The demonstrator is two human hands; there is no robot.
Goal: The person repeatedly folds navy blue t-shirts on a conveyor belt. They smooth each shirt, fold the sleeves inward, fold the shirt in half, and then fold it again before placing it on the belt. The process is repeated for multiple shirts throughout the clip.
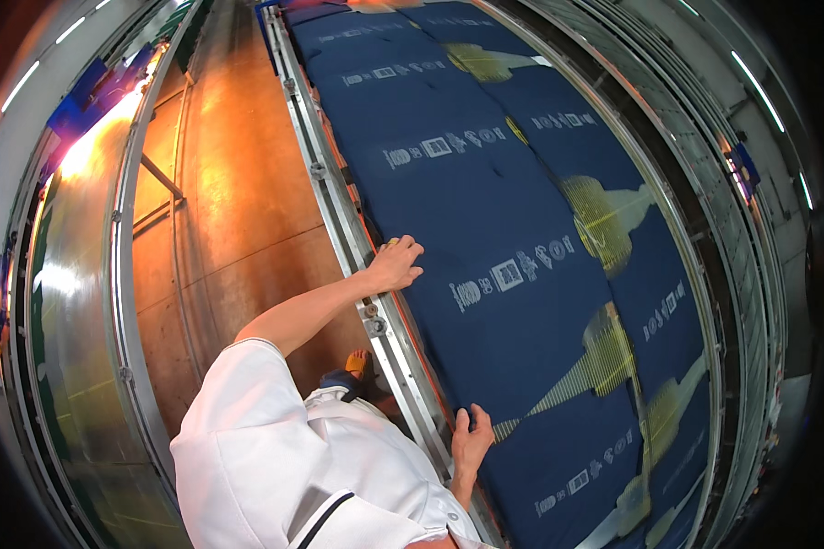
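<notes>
My left hand [395, 264] is over the near edge of a navy fabric panel [446, 206], beside the table's metal rail. Its fingers are bent and the thumb stands apart, with a small yellow thing at one finger; nothing is visibly held. Lower down, my right hand [472, 439] hovers over or touches the same edge, thumb and index finger apart. Contact with the cloth cannot be made out at either hand. Rows of pale printed symbols [515, 274] run across the navy panels. Between the panels, the yellow-striped table surface [608, 350] shows through.
A slotted metal rail [343, 226] with bolts edges the long table on my side. Across the brown floor [247, 171] stands another long table [82, 343], with a blue device [93, 96] near a bright orange glow. More metal rails [735, 226] run beyond the far side.
</notes>
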